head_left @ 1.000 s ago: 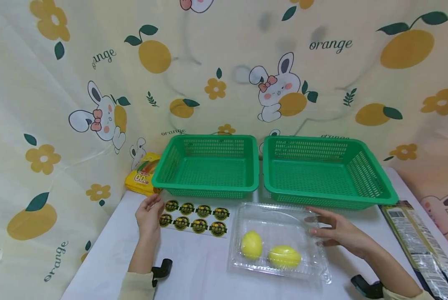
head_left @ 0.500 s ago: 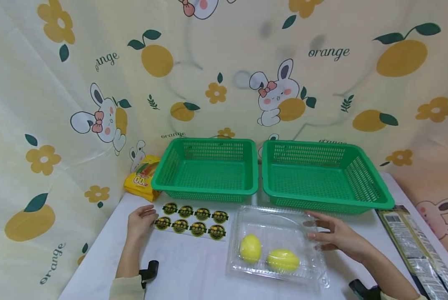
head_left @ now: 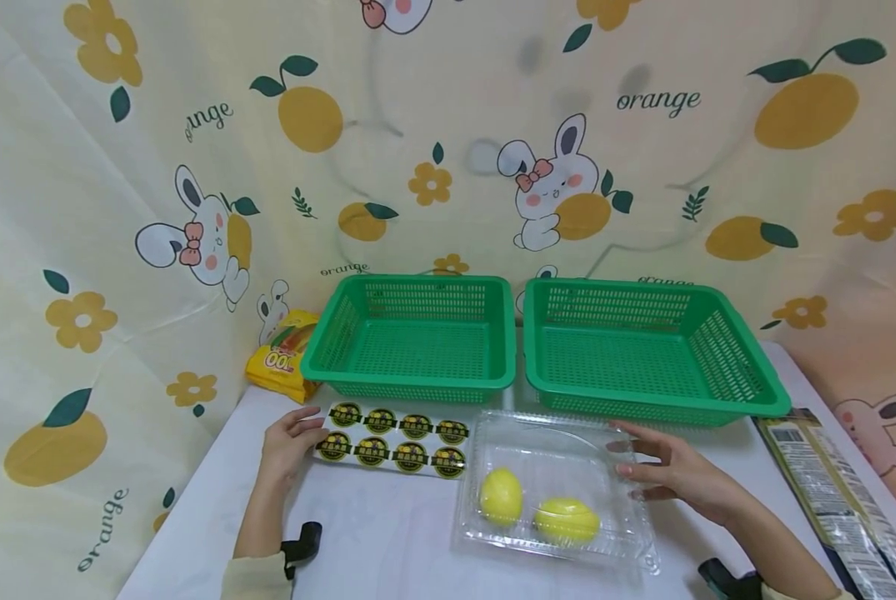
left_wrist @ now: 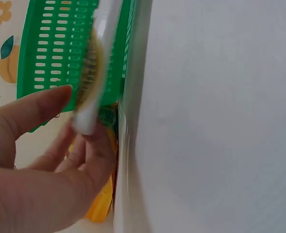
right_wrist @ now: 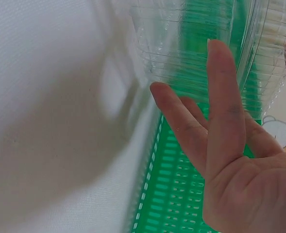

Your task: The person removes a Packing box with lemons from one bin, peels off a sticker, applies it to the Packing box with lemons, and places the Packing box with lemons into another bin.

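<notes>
A white sheet of round black-and-gold stickers [head_left: 391,440] is pinched at its left end by my left hand [head_left: 288,442]. In the left wrist view the sheet [left_wrist: 95,63] appears blurred and edge-on between thumb and fingers. To its right stands a clear plastic clamshell box [head_left: 541,450], lid down, with two yellow lemon-like fruits [head_left: 502,497] inside. My right hand [head_left: 680,475] touches the box's right side with its fingers extended. From the right wrist, the same ribbed box wall [right_wrist: 186,53] shows at those fingertips.
Two green mesh baskets, a left one [head_left: 425,346] and a right one [head_left: 628,354], stand along the back. A yellow packet [head_left: 282,358] leans by the left basket. Printed plastic packaging [head_left: 830,500] lies at the right table edge. Behind hangs a patterned curtain [head_left: 448,100].
My left hand first shifted left and toward me, then slightly right with the sticker sheet, which now looks raised and closer to the box. The right hand stays at the box.
</notes>
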Available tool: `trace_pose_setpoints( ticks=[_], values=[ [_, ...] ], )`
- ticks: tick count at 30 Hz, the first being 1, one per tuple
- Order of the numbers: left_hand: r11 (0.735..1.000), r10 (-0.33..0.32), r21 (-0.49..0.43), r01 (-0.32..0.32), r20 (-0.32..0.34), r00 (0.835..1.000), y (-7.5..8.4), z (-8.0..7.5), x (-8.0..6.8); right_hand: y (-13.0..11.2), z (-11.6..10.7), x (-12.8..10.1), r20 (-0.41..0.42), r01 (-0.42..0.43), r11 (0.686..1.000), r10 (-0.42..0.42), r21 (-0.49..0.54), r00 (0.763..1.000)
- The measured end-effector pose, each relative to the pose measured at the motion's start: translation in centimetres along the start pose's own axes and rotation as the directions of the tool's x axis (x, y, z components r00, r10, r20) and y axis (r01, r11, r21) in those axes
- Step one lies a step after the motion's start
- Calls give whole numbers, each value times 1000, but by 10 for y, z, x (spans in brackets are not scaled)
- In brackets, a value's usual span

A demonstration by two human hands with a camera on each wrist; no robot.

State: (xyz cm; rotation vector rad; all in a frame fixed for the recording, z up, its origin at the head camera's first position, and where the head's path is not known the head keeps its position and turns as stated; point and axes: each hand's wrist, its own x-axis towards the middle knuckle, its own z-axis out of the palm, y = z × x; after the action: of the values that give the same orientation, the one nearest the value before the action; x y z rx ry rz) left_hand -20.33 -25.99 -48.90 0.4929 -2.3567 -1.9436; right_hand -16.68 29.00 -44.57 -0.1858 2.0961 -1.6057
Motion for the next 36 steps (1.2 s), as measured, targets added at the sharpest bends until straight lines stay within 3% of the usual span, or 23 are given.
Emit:
trace_pose_setpoints(
  ticks=[12, 16, 20, 27, 31, 36],
  values=[
    [995, 95, 5, -96, 119, 988, 4, 6, -2, 2, 1, 1, 5, 14, 1000, -14, -3, 1000],
    [991, 128, 29, -132, 105, 986, 11, 2, -9, 1, 1, 1, 5, 9, 1000, -9, -3, 1000],
    [987, 146, 65, -149, 47, 988, 21, -9, -20, 0, 1, 0, 5, 7, 1000, -6, -4, 1000],
    [987, 115, 128, -99, -123, 986, 46, -29, -50, -1, -1, -3, -17, 2, 999, -3, -32, 1000],
    [991, 132, 65, -120, -221, 966, 63, -35, -71, -1, -5, -7, -74, 7, 998, -12, -66, 997],
    [971, 193, -80, -225, -293, 937, 81, -31, -92, -3, -13, -16, -132, 76, 992, -89, -103, 987]
  ],
)
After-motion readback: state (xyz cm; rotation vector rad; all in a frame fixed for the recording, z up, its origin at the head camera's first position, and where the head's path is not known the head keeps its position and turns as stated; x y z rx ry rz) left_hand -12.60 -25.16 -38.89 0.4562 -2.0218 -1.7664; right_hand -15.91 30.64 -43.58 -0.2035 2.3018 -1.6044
